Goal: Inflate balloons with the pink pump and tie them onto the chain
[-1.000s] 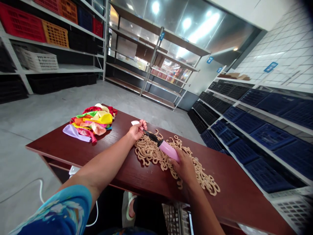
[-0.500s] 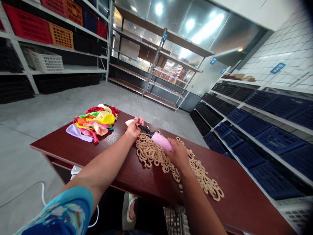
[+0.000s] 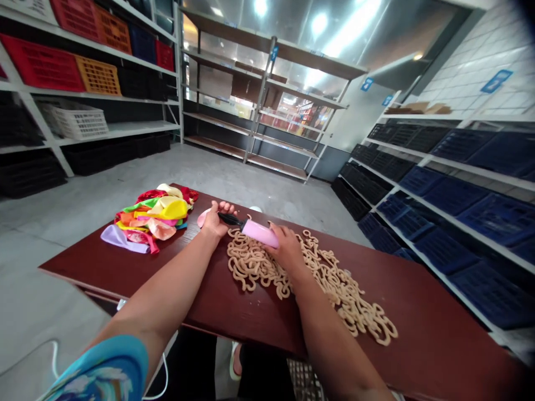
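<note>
My left hand is closed around the black nozzle end of a pink hand balloon pump. A pale pink balloon pokes out on the left side of that hand; its neck is hidden by the fingers. My right hand wraps round the rear of the pump's pink barrel. Both hands hold the pump above a heap of tan, curled ring-like pieces on the dark red table. Left of my hands lies a pile of uninflated balloons in many colours.
White racks with red, orange and black crates line the left wall. A tall metal shelf stands behind the table. Dark blue crates fill the right-hand rack. A white cable runs along the floor at lower left.
The camera view has shifted, and hands and pump now appear further left. The right hand is slightly closer to the left one. The balloon by my left hand looks rounder and pinker.
</note>
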A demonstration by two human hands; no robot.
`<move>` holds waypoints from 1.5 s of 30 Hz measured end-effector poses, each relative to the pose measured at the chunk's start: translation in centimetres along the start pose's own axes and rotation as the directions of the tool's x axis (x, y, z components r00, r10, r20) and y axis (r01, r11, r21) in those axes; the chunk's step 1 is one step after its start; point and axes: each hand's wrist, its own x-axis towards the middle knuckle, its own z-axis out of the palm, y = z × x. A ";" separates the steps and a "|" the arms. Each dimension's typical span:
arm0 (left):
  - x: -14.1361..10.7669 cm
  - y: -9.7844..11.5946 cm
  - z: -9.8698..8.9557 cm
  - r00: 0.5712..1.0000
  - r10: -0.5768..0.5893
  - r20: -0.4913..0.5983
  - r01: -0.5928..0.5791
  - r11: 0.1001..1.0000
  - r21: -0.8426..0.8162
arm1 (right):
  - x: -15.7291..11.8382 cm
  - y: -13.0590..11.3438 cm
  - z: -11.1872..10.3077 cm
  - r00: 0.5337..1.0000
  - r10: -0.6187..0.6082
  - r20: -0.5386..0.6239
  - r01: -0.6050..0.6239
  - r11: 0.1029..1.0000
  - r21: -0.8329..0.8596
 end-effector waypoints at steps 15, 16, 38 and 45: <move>-3.8 -2.0 9.5 0.954 0.284 0.092 -0.298 0.891 0.343 | -0.4 0.4 0.1 0.953 0.288 0.089 -0.298 0.946 0.129; -3.8 -1.9 10.3 0.950 0.300 0.089 -0.311 0.875 0.370 | -0.4 0.2 0.0 0.947 0.308 0.092 -0.318 0.939 0.128; -3.5 -0.4 14.7 0.898 0.415 0.146 -0.429 0.755 0.495 | -0.3 1.0 1.8 0.919 0.391 0.039 -0.390 0.894 0.222; -3.8 -4.6 13.4 0.917 0.342 0.207 -0.400 0.769 0.498 | -0.4 0.8 1.3 0.908 0.416 0.040 -0.415 0.885 0.210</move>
